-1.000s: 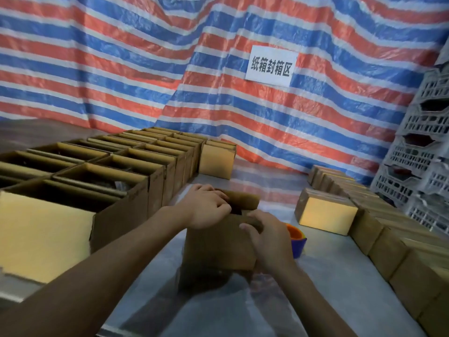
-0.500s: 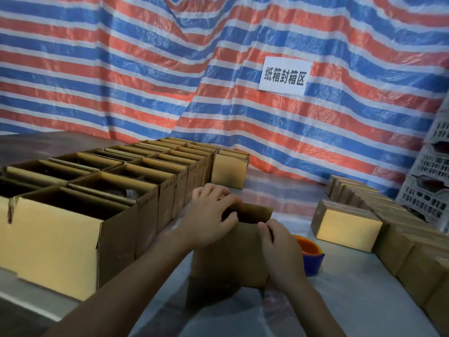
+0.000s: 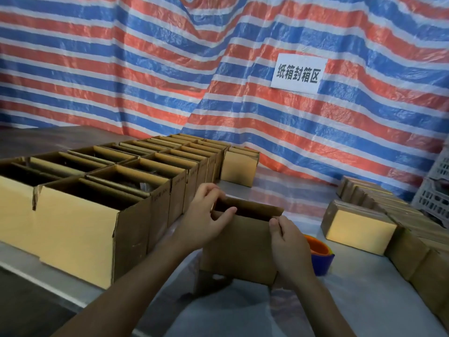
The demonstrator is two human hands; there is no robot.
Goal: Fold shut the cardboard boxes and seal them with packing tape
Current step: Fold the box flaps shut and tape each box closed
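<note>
A small brown cardboard box (image 3: 239, 249) stands in front of me on the table, its top partly open with a dark gap between the flaps. My left hand (image 3: 206, 220) grips the box's upper left corner, thumb on the near flap's edge and fingers over the far side. My right hand (image 3: 288, 242) holds the upper right corner, thumb against the near wall. An orange and blue tape dispenser (image 3: 320, 255) sits just right of the box, partly hidden behind my right hand.
Two rows of open cardboard boxes (image 3: 102, 198) run along the left. Closed boxes (image 3: 357, 226) line the right side, and one more (image 3: 239, 170) stands at the back. White plastic crates (image 3: 435, 193) are at far right. A striped tarp with a paper sign (image 3: 297, 74) hangs behind.
My left hand's fingers have lifted from a curled press on the top to a hold on the flap edge. My right hand slid up to the right corner. The camera tilted upward.
</note>
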